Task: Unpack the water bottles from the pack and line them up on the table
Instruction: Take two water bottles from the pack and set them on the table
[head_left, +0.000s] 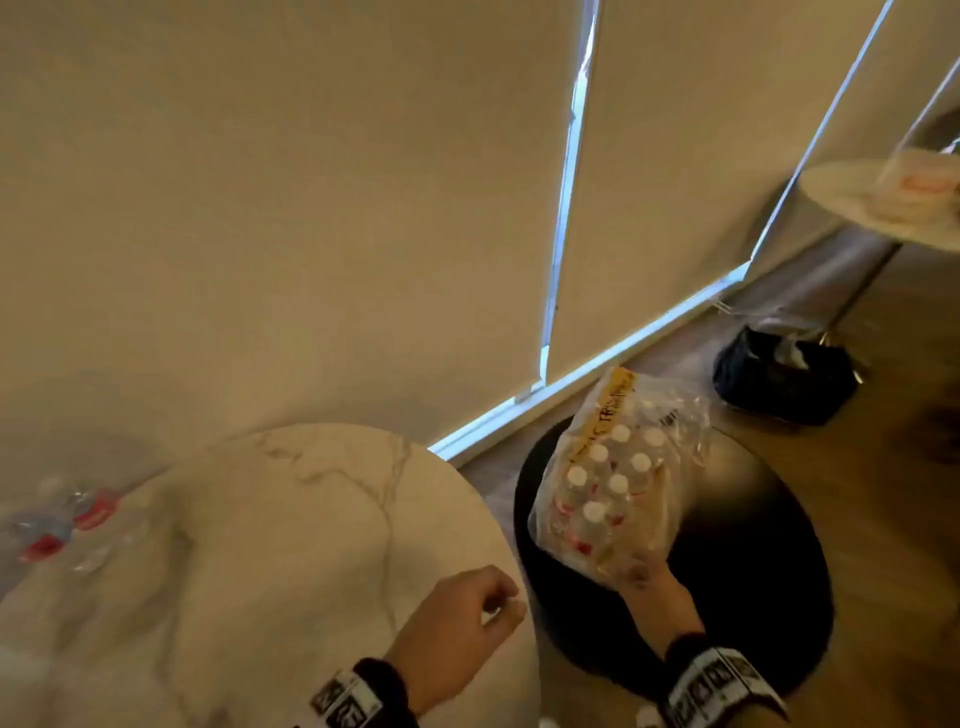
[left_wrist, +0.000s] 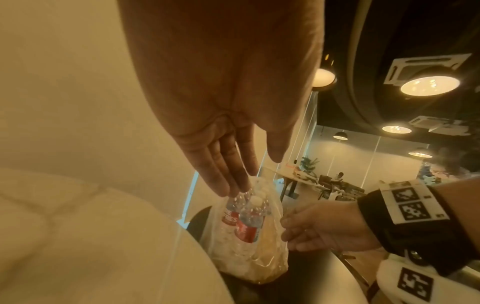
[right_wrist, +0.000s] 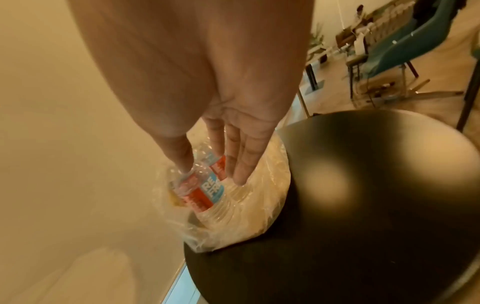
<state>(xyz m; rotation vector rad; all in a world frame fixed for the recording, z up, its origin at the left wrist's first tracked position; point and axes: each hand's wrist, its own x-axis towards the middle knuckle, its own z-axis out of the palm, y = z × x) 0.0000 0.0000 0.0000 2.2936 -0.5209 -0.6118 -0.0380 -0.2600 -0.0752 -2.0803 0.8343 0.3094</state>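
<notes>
The plastic-wrapped pack of water bottles (head_left: 613, 478) (left_wrist: 249, 236) (right_wrist: 233, 205) stands on a black round stool (head_left: 727, 571) to the right of the marble table (head_left: 291, 519). My right hand (head_left: 641, 574) (left_wrist: 285, 228) (right_wrist: 211, 172) is at the pack's near end. Its thumb and fingers grip a red-and-blue-labelled bottle (right_wrist: 202, 191) there. My left hand (head_left: 498, 608) (left_wrist: 255, 174) hovers over the table's right edge, relaxed and holding nothing. A few blurred bottles (head_left: 67, 525) with red labels stand at the table's far left.
A blind-covered window wall runs close behind the table and the stool. A black bag (head_left: 784, 374) lies on the wooden floor beyond the stool. A second pale round table (head_left: 872, 202) with something on it stands at the upper right.
</notes>
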